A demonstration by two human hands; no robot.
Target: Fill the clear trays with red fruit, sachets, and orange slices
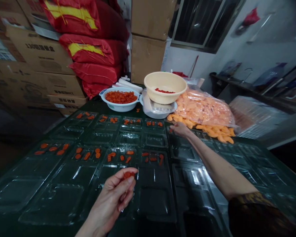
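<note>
My left hand (114,194) is near the bottom middle of the view, pinching a few red-orange candied pieces (127,175) above a dark plastic blister tray (153,194). Similar pieces lie in small groups in the tray's compartments (119,156). My right hand (181,129) reaches far forward, palm down, beside a loose pile of pale orange pieces (212,131). Behind that pile lies a clear bag of the same pieces (203,108). A white bowl of orange-red pieces (120,98) and a cream bowl (165,86) stand at the far end.
The cream bowl sits on a white kitchen scale (160,112). Cardboard boxes (39,65) and red sacks (92,49) are stacked behind the table. Stacked clear trays (256,117) stand to the right, below a dark shelf (251,90) along the wall.
</note>
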